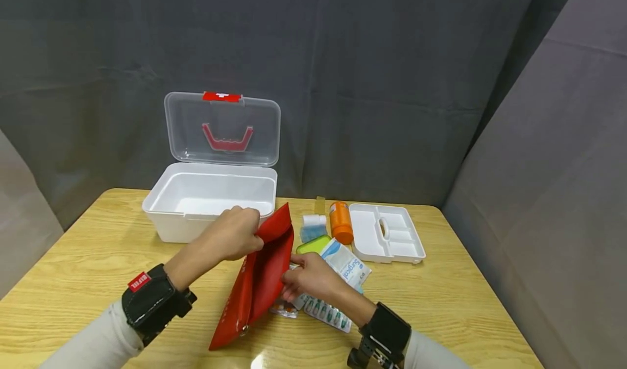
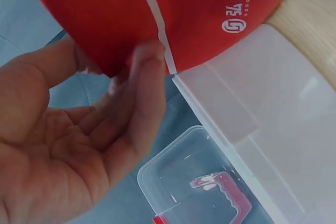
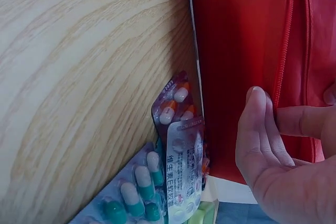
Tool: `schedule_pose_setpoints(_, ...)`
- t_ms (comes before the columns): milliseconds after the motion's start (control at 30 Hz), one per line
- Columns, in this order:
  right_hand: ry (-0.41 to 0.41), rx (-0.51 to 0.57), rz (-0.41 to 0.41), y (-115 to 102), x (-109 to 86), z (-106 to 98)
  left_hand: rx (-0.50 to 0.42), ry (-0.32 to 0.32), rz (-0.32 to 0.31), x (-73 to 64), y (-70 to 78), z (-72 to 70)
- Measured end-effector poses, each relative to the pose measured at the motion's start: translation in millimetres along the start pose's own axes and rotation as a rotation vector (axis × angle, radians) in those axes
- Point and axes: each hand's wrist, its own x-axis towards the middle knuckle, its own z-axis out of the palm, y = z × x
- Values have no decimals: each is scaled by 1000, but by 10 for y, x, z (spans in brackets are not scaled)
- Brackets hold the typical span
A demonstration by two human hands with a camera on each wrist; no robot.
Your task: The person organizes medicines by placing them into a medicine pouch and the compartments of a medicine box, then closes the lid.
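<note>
A red zip pouch (image 1: 270, 274) with white lettering is held tilted above the table, its mouth spread apart. My left hand (image 1: 234, 232) pinches the pouch's far corner between thumb and fingers, as the left wrist view also shows. On the other side, my right hand (image 1: 313, 277) grips the pouch's edge, with thumb and fingertips at the zipper (image 3: 284, 51). Blister packs of capsules (image 1: 327, 313) lie beside the pouch, below the right hand. A surgical packet (image 1: 346, 263) and a green item (image 1: 313, 245) lie just beyond that hand.
Behind the left hand stands a white first-aid box (image 1: 171, 219), its clear lid (image 1: 191, 124) raised. An orange bottle (image 1: 340, 222), a small white bottle (image 1: 313, 220), a blue item (image 1: 312, 233) and a white divided tray (image 1: 364, 233) sit at the back.
</note>
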Motion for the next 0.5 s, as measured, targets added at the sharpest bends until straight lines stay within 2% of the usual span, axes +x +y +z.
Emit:
schedule_pose_setpoints(100,7,14,-2,4,11,20,-44,25,28,-29,-11,24)
schedule_pose_setpoints(333,19,26,-4,23,29,59,-86,54,166,-93,18,91)
schedule_pose_setpoints(500,23,26,2,45,16,49,-91,-5,148,-138,42,64)
